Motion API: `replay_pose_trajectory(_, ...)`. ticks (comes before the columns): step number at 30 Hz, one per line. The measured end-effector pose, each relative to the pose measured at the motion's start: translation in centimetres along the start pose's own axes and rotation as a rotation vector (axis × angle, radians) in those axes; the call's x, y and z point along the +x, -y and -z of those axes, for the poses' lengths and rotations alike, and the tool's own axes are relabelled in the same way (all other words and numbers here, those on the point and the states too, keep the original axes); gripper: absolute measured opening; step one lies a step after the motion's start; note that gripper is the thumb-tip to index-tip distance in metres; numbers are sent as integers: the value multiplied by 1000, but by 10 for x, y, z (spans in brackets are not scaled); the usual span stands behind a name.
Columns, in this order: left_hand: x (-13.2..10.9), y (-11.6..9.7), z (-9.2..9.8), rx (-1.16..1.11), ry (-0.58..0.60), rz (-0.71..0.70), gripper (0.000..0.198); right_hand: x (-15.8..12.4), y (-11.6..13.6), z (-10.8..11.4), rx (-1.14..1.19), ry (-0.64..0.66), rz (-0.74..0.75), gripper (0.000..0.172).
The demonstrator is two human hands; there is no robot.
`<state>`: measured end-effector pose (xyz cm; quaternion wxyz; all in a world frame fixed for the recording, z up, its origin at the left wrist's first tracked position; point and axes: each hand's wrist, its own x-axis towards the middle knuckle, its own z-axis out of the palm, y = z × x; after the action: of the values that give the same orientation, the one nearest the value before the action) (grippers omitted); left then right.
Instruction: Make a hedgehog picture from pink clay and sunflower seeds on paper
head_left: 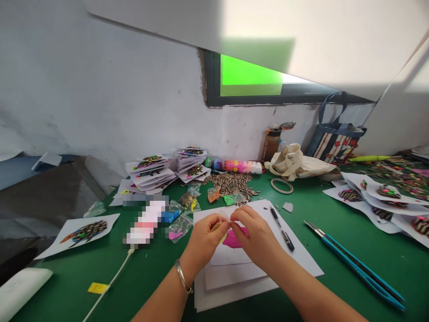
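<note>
My left hand (204,237) and my right hand (256,235) meet above a stack of white paper sheets (234,273) on the green table (335,259). Both pinch a small yellowish piece (219,225) between fingertips; I cannot make out what it is. Under the hands a pink clay shape (231,239) lies on the top sheet. A silver bangle sits on my left wrist.
A pile of sunflower seeds (231,183), small bags of coloured clay (187,203), stacked finished cards (150,172), a black pen (283,229), a blue utility knife (355,264), a tape ring (282,185), a cloth bag (298,163), and more seed pictures (378,197) at right.
</note>
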<state>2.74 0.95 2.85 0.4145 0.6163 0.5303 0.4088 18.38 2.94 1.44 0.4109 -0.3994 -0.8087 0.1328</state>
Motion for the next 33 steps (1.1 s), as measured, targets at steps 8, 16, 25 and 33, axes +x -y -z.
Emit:
replay_pose_trajectory(8, 0, 7, -3, 59, -17, -21, 39, -3, -5, -4, -205, 18, 111, 17)
replay_pose_trajectory(16, 3, 12, -2, 83, -31, -35, 42, -1, 0, -2, 163, 53, -28, 14)
replay_pose_trajectory(25, 3, 11, 2, 31, -44, -6, 45, 5, 0, 3, 539, 172, -272, 14)
replay_pose_trajectory(33, 3, 13, 1, -127, -7, 85, 49, 6, 5, 6, 699, 273, -393, 16)
